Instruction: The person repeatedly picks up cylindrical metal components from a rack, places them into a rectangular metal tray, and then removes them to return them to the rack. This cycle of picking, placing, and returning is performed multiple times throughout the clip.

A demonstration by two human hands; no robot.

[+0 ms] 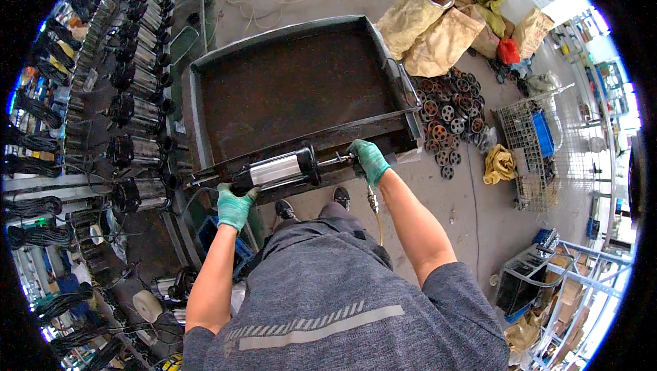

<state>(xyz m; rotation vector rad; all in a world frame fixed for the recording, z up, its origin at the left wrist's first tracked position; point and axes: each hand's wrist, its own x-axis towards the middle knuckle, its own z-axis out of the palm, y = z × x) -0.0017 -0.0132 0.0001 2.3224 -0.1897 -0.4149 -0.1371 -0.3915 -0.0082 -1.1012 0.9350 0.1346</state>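
A cylindrical motor (275,170) with a silver body and black end caps lies across the near ledge of a large metal tray (294,136). My left hand (235,205), in a green glove, is closed on its black left end; part of the fingers is hidden. From the motor's right end a thin metal shaft (333,160) reaches toward my right hand (371,162). That hand, also in a green glove, is wrapped round a dark air tool, mostly covered by the fingers. Below it hangs a metal hose fitting (372,200) with a thin hose.
Rows of similar motors (137,111) and coiled black cables (41,208) line the left side. Spoked metal wheels (448,114) are heaped right of the tray, below large paper sacks (438,39). Farther right stand a wire cage (527,145) and a blue-framed rack (582,268). A cable crosses the floor.
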